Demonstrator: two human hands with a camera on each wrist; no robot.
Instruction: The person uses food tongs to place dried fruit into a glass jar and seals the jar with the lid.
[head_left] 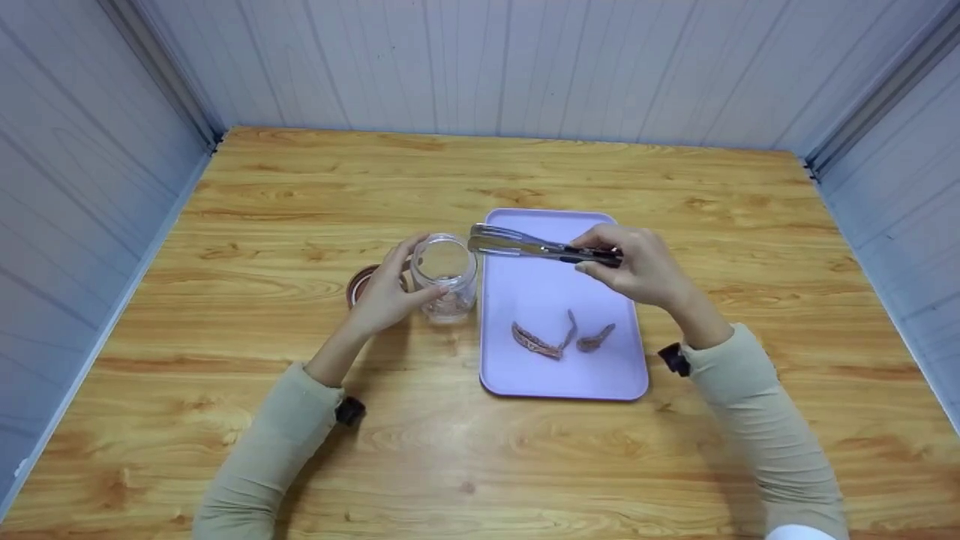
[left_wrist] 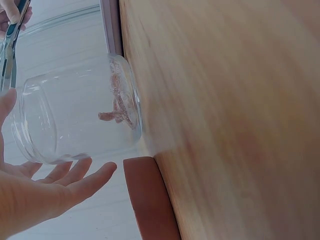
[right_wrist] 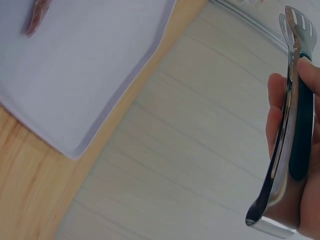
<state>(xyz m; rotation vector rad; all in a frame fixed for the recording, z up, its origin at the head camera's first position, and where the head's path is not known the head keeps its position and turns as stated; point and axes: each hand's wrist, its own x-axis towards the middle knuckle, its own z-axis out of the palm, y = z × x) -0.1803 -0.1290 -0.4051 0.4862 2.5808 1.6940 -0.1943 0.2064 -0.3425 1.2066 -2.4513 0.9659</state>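
Note:
My left hand holds a clear glass jar near its open mouth, thumb on one side and fingers on the other. A few brown, wrinkled dried pieces lie at the bottom of the jar. With my right hand I grip metal tongs with dark handles. The slotted tips are close together with nothing visible between them, and overlap the jar's right rim in the head view. Below the tongs, brown dried strips rest on a lilac tray.
A reddish-brown lid lies on the wooden table just left of the jar, partly behind my left hand. The tray stands close to the jar's right side. Pale panel walls enclose the table at the back and sides.

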